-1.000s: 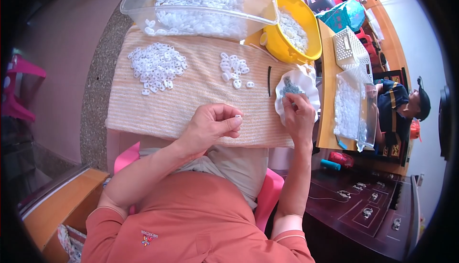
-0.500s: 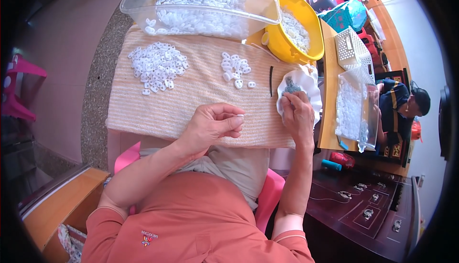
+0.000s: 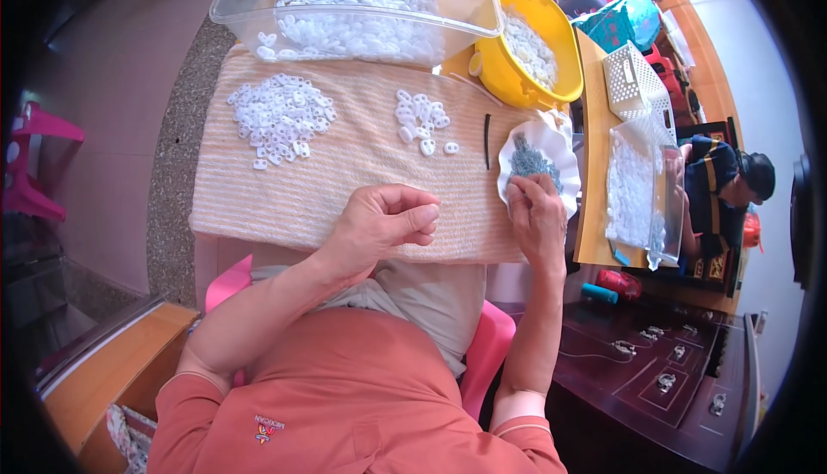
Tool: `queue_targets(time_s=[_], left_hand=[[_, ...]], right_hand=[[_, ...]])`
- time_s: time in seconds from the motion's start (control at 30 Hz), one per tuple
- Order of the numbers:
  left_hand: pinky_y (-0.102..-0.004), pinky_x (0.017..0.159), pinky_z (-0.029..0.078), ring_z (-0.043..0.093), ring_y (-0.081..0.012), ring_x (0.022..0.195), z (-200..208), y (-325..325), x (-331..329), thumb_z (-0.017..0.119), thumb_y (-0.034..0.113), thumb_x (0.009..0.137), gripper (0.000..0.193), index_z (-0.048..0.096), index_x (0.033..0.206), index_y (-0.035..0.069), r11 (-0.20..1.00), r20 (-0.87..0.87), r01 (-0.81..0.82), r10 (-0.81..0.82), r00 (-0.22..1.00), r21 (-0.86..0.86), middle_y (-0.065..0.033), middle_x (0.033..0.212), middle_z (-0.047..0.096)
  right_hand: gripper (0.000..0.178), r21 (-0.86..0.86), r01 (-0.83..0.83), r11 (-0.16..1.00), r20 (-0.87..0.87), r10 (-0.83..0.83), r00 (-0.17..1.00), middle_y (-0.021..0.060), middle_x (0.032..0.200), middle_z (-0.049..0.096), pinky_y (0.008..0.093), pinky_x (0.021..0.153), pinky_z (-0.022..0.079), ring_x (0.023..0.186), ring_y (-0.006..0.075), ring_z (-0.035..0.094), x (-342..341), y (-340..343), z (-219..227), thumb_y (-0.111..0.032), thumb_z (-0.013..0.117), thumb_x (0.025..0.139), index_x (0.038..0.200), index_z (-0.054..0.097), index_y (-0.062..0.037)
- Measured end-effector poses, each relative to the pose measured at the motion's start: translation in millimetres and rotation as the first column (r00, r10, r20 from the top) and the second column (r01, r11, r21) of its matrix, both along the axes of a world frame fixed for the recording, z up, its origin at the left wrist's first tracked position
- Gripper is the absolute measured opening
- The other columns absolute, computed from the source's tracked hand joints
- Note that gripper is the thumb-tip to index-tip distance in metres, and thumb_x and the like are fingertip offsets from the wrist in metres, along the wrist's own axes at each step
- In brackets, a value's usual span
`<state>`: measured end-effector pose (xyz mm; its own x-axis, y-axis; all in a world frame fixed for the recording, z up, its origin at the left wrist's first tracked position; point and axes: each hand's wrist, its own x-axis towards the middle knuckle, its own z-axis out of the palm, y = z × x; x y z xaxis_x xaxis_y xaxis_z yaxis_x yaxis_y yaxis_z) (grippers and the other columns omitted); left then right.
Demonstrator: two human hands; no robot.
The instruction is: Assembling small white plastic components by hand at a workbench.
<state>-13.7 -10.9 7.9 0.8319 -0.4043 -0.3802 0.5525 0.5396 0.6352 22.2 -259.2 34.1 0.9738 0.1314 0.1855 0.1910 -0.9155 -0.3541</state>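
My left hand (image 3: 389, 220) is over the near middle of the striped towel, thumb and forefinger pinched; whatever they hold is too small to make out. My right hand (image 3: 539, 217) is at the near side of a white wavy-rimmed dish (image 3: 564, 148), its fingers pressed together. Small grey-blue pieces (image 3: 531, 161) lie heaped in that dish, just beyond those fingertips. What the right fingers hold is hidden. On the towel (image 3: 345, 177) are a large pile of small white plastic pieces with holes (image 3: 280, 117) and a smaller group of white oval pieces (image 3: 420, 119).
A clear bin (image 3: 362, 30) of white pieces stands at the back, beside a yellow basin (image 3: 564, 65) with more. A thin black stick (image 3: 488, 141) lies near the dish. Rightward are a white perforated basket (image 3: 633, 82), another clear bin (image 3: 633, 190) and a seated person (image 3: 728, 177).
My right hand has drawn back toward me from the middle of the grey-blue heap, uncovering more of it. The left hand keeps its pinch, almost still.
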Motion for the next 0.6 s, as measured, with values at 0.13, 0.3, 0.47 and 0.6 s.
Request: queue_targets(time_s=[0.13,0.3,0.47,0.6], left_hand=[[-0.0232,0.068,0.056,0.064,-0.0107,0.074,-4,-1,-1,0.067,0.009,0.087,0.016,0.064,0.101,0.002,1.000,0.000,0.000,0.000,1.000,-0.016,-0.0036,0.086,0.065],[-0.0230,0.067,0.056,0.063,-0.0101,0.073,-4,-1,-2,0.067,0.007,0.086,0.014,0.064,0.099,0.003,1.000,-0.002,0.011,-0.011,1.000,-0.006,-0.0034,0.085,0.065],[-0.0229,0.066,0.056,0.063,-0.0098,0.072,-5,-2,-2,0.067,0.006,0.086,0.012,0.064,0.097,0.003,1.000,0.003,0.014,-0.014,1.000,0.000,-0.0034,0.084,0.065],[-0.0230,0.066,0.056,0.063,-0.0100,0.071,-4,-2,-3,0.067,0.006,0.086,0.011,0.064,0.097,0.003,1.000,0.002,0.010,-0.010,1.000,0.001,-0.0036,0.083,0.065]], right_hand=[[0.016,-0.047,0.005,0.999,-0.013,-0.006,1.000,0.0137,0.088,0.061,0.0378,0.067,0.048,0.075,0.0317,0.061,-5,0,3,-0.014,0.060,0.088,0.094,0.067,-0.0012],[0.016,-0.069,-0.022,0.997,0.004,0.022,1.000,0.0138,0.088,0.061,0.0376,0.066,0.048,0.074,0.0315,0.061,-9,0,2,-0.014,0.061,0.088,0.095,0.067,-0.0012],[0.016,-0.056,-0.026,0.998,0.007,0.027,1.000,0.0127,0.087,0.061,0.0362,0.063,0.048,0.068,0.0273,0.061,-18,-3,-1,-0.015,0.065,0.085,0.095,0.067,-0.0022],[0.017,-0.086,-0.020,0.996,0.079,0.027,0.996,0.0113,0.086,0.061,0.0339,0.060,0.049,0.065,0.0237,0.060,-23,-4,-10,-0.012,0.069,0.081,0.094,0.067,-0.0019]])
